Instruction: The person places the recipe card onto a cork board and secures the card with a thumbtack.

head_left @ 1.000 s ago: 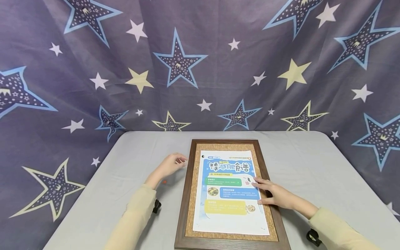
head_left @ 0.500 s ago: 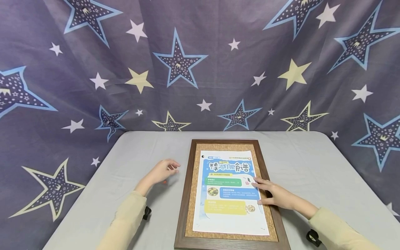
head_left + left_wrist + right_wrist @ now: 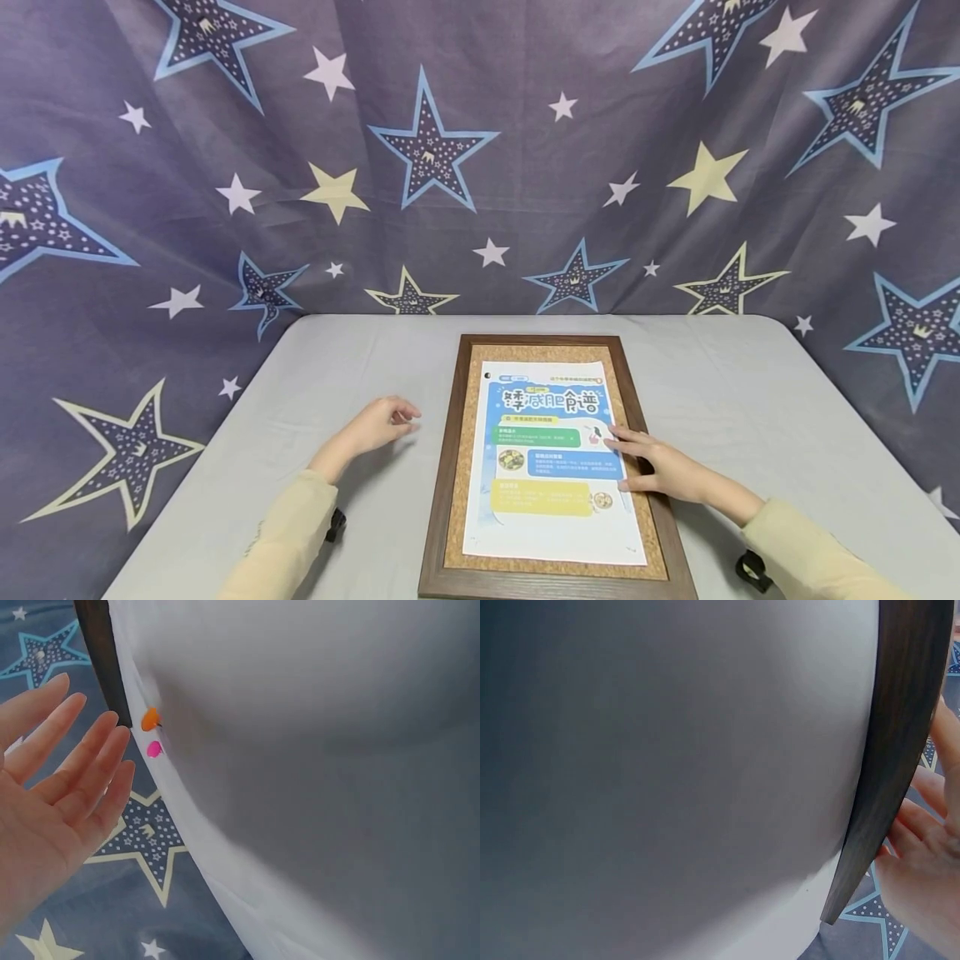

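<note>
A printed sheet [image 3: 555, 533] lies on a cork board in a dark wooden frame [image 3: 442, 500] on the table. My right hand [image 3: 663, 468] rests over the frame's right side, its fingertips on the sheet's right edge; in the right wrist view the hand [image 3: 922, 862] is behind the frame's side [image 3: 900, 712]. My left hand [image 3: 375, 427] is above the table left of the frame, fingers loosely bent and holding nothing. In the left wrist view that hand [image 3: 60, 787] is spread near an orange pin [image 3: 151, 719] and a pink pin [image 3: 154, 749].
A grey cloth covers the table [image 3: 720, 392] on both sides of the frame. Behind and beside it hangs a dark curtain [image 3: 517, 192] with blue, white and yellow stars. A small black round mark [image 3: 487, 376] shows at the sheet's top left corner.
My left hand has moved away from the frame, to the left and slightly toward me. My right hand and the framed board have stayed in place.
</note>
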{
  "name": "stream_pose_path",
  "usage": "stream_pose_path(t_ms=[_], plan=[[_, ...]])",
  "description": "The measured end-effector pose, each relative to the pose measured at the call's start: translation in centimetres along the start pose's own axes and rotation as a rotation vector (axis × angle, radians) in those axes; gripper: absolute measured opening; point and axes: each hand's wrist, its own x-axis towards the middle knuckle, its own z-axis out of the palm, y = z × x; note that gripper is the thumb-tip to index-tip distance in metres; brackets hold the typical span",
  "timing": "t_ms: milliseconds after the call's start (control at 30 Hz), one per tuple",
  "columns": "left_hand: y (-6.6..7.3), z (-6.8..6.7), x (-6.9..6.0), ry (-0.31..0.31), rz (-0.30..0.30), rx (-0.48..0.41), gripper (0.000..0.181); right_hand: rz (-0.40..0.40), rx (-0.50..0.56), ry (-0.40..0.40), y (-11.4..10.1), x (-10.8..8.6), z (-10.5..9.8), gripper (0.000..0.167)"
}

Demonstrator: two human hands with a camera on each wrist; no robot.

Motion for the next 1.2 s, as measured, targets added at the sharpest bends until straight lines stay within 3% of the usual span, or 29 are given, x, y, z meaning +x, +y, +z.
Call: stream_pose_path(t_ms=[433, 1000, 1200], plan=[[-1.3, -0.2, -1.0, -0.040, 0.018, 0.037, 0.018, -0.009, -0.012, 0.005, 0.1, 0.0, 0.0, 0.063], [-2.2, 0.1, -0.8, -0.047, -0.036, 0.075, 0.010, 0.010, -0.018, 0.000, 0.0, 0.0, 0.1, 0.065], [-2.3, 0.2, -0.6, -0.048, -0.006, 0.085, 0.007, 0.014, -0.013, 0.000, 0.0, 0.1, 0.0, 0.065]])
